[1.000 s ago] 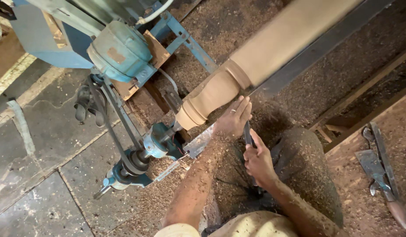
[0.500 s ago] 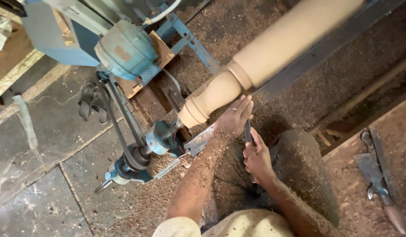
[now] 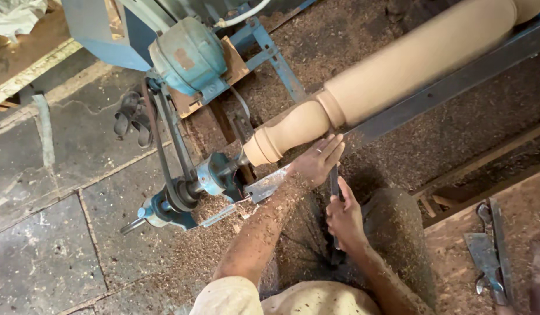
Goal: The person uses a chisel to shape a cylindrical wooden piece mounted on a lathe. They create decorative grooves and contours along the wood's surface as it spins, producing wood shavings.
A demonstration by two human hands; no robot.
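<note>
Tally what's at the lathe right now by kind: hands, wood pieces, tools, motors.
Hands: 2, left hand and right hand
Turned wood pieces: 1, the spindle
Held tools: 1, the chisel
Tools lying aside: 1, metal tool
Motors: 1, blue motor
Total: 6

floor: grey stone slabs (image 3: 42, 256) | cover: sawdust (image 3: 363, 35) | light: daylight
</note>
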